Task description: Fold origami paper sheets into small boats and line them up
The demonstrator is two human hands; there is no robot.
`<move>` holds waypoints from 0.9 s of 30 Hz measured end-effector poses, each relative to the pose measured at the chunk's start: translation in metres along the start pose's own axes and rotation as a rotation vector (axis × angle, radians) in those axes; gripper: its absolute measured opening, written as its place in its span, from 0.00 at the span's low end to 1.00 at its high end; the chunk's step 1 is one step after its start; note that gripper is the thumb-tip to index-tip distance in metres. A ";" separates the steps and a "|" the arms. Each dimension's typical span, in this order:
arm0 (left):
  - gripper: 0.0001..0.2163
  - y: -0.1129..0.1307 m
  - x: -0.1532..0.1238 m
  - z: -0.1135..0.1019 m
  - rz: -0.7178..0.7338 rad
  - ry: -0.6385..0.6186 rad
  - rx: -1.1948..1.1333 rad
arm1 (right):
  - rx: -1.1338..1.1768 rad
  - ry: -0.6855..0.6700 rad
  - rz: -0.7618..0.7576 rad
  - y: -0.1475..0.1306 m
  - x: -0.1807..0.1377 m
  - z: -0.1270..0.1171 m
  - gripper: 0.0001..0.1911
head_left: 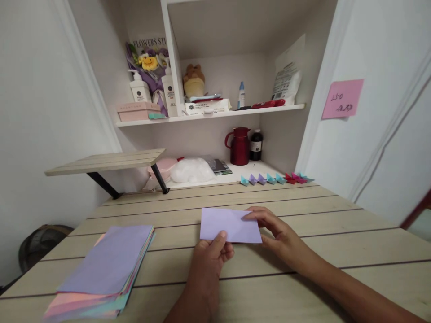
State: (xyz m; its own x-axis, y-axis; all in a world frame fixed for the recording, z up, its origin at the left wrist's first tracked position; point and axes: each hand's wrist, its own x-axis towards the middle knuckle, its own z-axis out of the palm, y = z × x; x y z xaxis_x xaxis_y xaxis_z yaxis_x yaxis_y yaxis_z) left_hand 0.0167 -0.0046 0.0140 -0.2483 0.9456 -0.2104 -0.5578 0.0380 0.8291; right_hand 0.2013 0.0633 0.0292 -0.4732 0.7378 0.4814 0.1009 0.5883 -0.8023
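A purple sheet of paper [225, 223], a small rectangle that looks folded, is held just above the wooden table. My left hand [213, 255] pinches its lower edge, thumb on top and fingers curled beneath. At the right end, my right hand [274, 231] has its index finger on the paper's upper surface and its thumb near the lower right corner. Part of the grip below the paper is hidden. To the left lies a stack of coloured paper [107, 260] with a purple sheet on top.
A row of several folded paper boats [271, 178] lines the table's back edge [215, 190]. A small raised shelf [107, 161] stands at the back left. Behind are a clear plastic bag [191, 170], a red jug [240, 147] and a dark bottle [256, 146].
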 end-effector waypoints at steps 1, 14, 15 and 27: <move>0.17 0.000 0.000 0.000 0.002 -0.007 0.010 | 0.002 -0.010 0.013 -0.001 0.000 0.000 0.13; 0.19 -0.007 0.002 0.001 0.043 -0.072 0.420 | 0.434 -0.013 0.332 0.000 -0.004 0.012 0.16; 0.18 -0.007 0.001 0.002 0.047 -0.073 0.455 | 0.451 -0.018 0.364 0.001 -0.004 0.013 0.17; 0.12 0.004 0.004 0.001 -0.059 0.041 0.037 | 0.255 0.089 0.154 0.003 -0.001 0.008 0.03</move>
State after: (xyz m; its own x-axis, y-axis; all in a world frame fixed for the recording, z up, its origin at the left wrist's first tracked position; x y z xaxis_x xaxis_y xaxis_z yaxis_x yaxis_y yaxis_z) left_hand 0.0140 -0.0006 0.0167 -0.2481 0.9273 -0.2801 -0.5434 0.1061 0.8327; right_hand 0.1951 0.0612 0.0236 -0.3895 0.8446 0.3673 -0.0625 0.3736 -0.9255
